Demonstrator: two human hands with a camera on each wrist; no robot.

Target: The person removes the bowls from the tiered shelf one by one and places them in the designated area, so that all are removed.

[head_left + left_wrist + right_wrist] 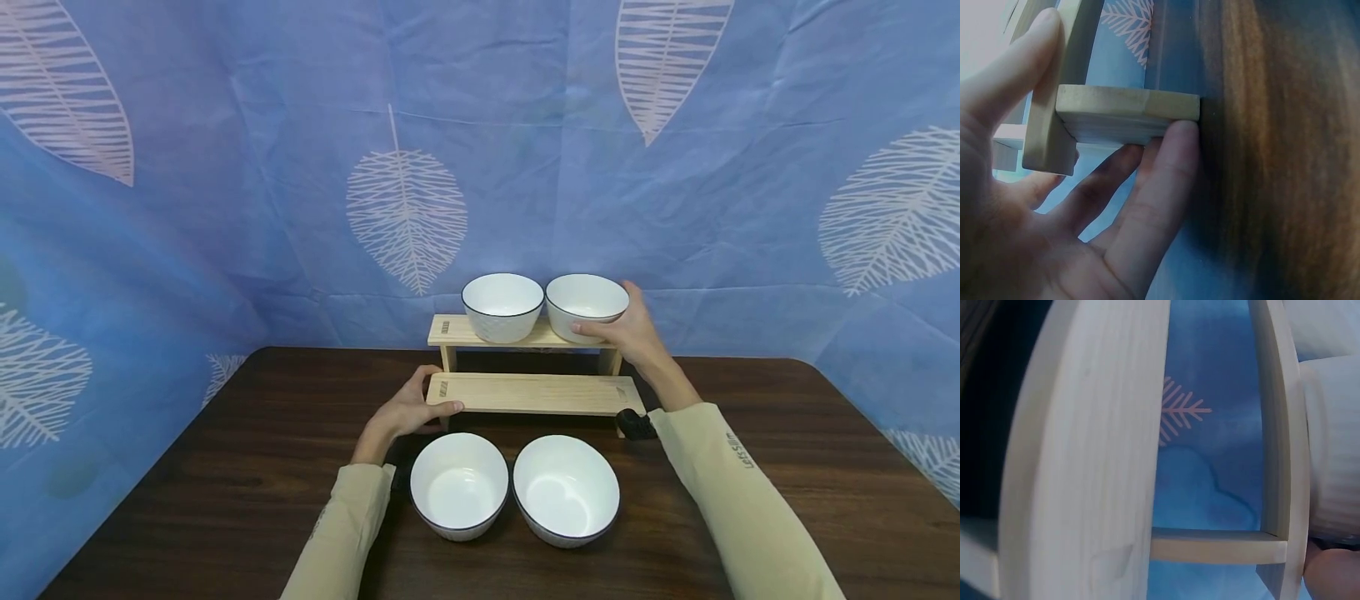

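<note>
A two-tier wooden stand (536, 393) is at the back of the table. My left hand (405, 408) grips the left end of its lower board, thumb on top; in the left wrist view the fingers reach around the end support (1129, 103). Two white bowls with dark rims are on the upper board (450, 327), a left bowl (501, 296) and a right bowl (585, 293). My right hand (633, 329) holds the right bowl by its right side. In the right wrist view only that bowl's side (1341, 450) and a fingertip (1334, 575) show.
Two more white bowls, a left one (459, 479) and a right one (566, 487), stand side by side on the dark wooden table (225, 500) in front of the stand. A blue leaf-patterned cloth (300, 208) hangs behind the table.
</note>
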